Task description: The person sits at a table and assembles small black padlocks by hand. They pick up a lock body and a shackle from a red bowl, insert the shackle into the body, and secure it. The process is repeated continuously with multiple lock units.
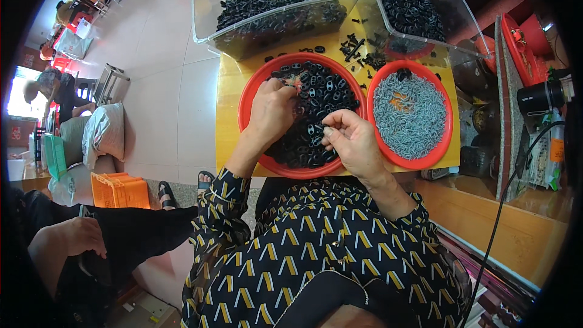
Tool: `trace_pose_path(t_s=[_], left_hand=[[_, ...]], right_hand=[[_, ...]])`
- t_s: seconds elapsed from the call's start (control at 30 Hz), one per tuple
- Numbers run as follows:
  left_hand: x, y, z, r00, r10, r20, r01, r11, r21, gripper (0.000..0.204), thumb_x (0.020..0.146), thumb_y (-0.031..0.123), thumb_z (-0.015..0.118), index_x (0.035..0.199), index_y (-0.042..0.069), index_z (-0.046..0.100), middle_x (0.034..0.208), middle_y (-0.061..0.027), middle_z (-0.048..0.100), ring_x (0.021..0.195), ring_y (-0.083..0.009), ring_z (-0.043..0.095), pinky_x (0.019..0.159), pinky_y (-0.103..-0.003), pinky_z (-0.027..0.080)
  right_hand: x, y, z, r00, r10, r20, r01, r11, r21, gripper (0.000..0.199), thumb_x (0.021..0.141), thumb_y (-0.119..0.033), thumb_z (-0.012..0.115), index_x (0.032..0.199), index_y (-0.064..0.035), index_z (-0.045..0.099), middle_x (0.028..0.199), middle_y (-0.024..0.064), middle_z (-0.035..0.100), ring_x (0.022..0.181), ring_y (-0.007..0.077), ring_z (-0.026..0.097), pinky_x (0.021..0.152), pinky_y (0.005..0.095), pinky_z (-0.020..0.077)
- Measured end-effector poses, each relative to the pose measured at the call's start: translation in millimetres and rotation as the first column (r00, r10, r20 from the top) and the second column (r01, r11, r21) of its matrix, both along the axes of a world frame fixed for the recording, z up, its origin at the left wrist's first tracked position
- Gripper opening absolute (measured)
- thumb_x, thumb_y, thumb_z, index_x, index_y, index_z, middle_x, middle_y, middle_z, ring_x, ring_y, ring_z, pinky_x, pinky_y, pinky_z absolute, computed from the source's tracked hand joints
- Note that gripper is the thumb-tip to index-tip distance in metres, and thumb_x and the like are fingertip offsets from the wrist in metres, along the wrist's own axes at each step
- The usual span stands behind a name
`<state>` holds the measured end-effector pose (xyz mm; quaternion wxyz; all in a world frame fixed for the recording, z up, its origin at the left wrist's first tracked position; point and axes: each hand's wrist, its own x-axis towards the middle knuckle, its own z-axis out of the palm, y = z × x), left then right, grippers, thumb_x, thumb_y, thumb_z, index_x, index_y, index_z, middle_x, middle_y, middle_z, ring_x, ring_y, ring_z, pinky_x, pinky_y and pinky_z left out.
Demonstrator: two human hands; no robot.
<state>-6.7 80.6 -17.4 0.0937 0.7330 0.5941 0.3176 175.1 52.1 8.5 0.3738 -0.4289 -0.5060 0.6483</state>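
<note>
A round red tray [248, 98] in front of me holds many small black plastic pieces [328, 88], oval with two holes. Over its left side, my left hand [271, 111] is closed, its fingertips curled down among the pieces; what they hold is hidden. My right hand [354, 144] hovers over the tray's right part, thumb and forefinger pinched on something too small to name. To the right, a second red tray [448, 127] is filled with small grey screws [410, 118], a few black pieces lying at its far edge.
Two clear plastic bins, one at the back [203, 18] and one at the back right [464, 24], hold more black parts. Loose black parts [352, 45] lie on the yellow tabletop [228, 140]. At left are a seated person's hand [79, 237] and an orange crate [121, 191]. A black cable [499, 206] hangs right.
</note>
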Motion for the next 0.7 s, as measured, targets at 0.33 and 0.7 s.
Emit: trace_pose_path(t_s=[0.33,0.7], left_hand=[[5,-3,1,0.991,-0.056,-0.124,0.068,0.994,0.09,0.016,0.063,-0.004,0.058,0.077,-0.001,0.051,0.075,-0.0147,0.051,0.075,-0.0338,0.05,0.065,-0.041,0.042],[4,-58,22,0.647,0.086,0.758,0.18,0.948,-0.261,0.019,0.075,-0.006,0.058,0.093,-0.001,0.054,0.085,-0.0028,0.057,0.079,-0.01,0.054,0.071,-0.021,0.044]], right_hand=[[5,5,0,0.998,0.049,-0.041,-0.049,0.999,-0.008,0.009,0.084,-0.001,0.046,0.092,0.0023,0.048,0.079,0.0054,0.054,0.067,0.0107,0.057,0.058,0.0225,0.0488],[-22,6,-1,0.999,0.032,-0.021,-0.027,0.975,0.221,0.007,0.083,-0.001,0.049,0.089,0.0011,0.052,0.078,0.0031,0.056,0.071,0.008,0.052,0.065,0.0225,0.0433]])
